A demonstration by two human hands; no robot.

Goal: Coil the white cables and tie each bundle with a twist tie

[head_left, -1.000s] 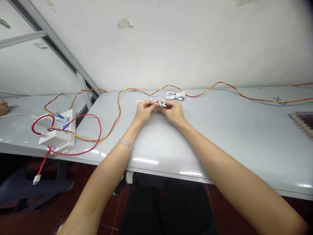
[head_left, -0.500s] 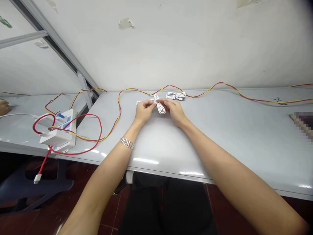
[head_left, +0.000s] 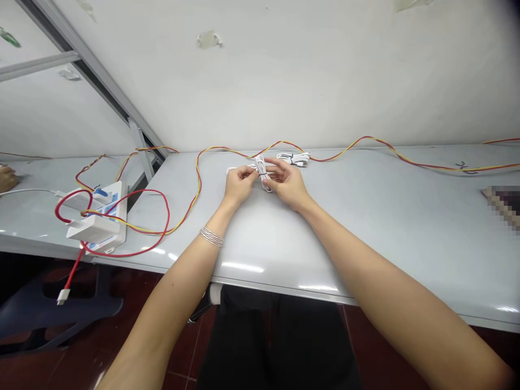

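Note:
A coiled white cable (head_left: 261, 164) with a thin black tie round its middle is held upright between my two hands, just above the grey table. My left hand (head_left: 239, 183) pinches it from the left with thumb and fingertips. From the right, my right hand (head_left: 289, 184) curls round the bundle, its thumb low on the coil and its fingers behind. Beyond my right hand lies a second bundled white cable (head_left: 299, 159), also black-tied. Part of another white cable (head_left: 230, 169) shows behind my left hand, mostly hidden.
At the left stands a white power strip (head_left: 117, 233) with chargers and a looped red cable (head_left: 168, 208). A twisted red-yellow wire (head_left: 198, 168) runs along the back by the wall (head_left: 325, 81). A blurred-out object (head_left: 507, 206) lies at the right edge; another person's hand (head_left: 7, 177) shows far left.
The cable bundle has turned more upright. My right hand's fingers have spread and its thumb has come round to the bundle's lower end. My left hand keeps its place.

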